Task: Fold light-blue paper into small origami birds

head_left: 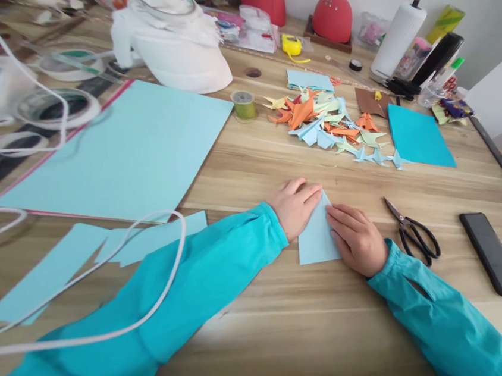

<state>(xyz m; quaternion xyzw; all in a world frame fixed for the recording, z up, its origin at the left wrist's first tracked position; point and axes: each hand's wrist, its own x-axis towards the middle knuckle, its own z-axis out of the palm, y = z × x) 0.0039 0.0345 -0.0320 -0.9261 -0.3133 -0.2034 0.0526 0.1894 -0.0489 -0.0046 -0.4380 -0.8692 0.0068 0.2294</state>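
Note:
A folded piece of light blue paper lies on the wooden table between my hands, its top narrowing to a point. My left hand is closed on its upper left side, the fingertips meeting near the point. Along the right edge, my right hand grips the paper, fingers pressed together and bent; its thumb is partly hidden. Black-handled scissors lie with blades parted just right of my right hand. Beyond both hands is a pile of folded paper cranes in orange, pale green, yellow and light blue.
A large light blue sheet covers the left, with cut paper strips nearer me. A white cable loops across in front of my left sleeve. A phone lies right; a thread spool and bright blue paper lie farther back.

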